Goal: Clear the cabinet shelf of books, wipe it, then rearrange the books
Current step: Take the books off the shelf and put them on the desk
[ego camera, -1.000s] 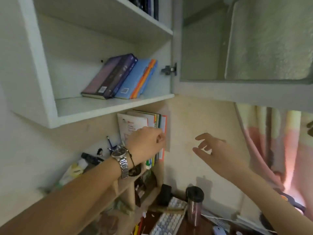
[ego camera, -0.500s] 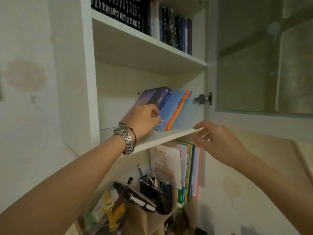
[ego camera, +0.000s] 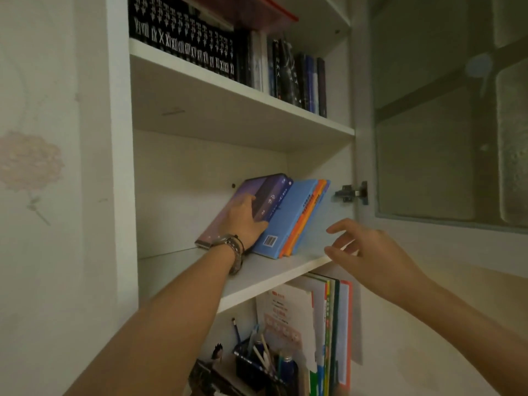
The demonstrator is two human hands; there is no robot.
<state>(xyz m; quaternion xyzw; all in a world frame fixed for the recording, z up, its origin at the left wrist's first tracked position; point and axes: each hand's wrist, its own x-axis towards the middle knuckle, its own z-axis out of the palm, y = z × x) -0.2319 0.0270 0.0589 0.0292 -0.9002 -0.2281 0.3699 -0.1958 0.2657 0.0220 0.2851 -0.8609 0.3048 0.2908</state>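
1. A white wooden wall cabinet fills the centre of the frame, its frosted-glass door swung open at the right.
2. On the middle white shelf, a few books lean to the right: a thick purple hardback book at the left, then a light blue paperback book, then thin orange and blue books touching the cabinet's right wall.
3. The left hand, a metal wristwatch on its wrist, reaches in from the lower left; its grip closes on the purple book, fingers curled over the spine and the thumb on the cover.
4. The right hand hovers at centre right, just beside the shelf's front edge, fingers spread and relaxed, holding nothing.
5. The upper shelf carries a row of black-spined numbered volumes and dark upright books.
6. Below the cabinet stand colourful folders and a dark pen holder.
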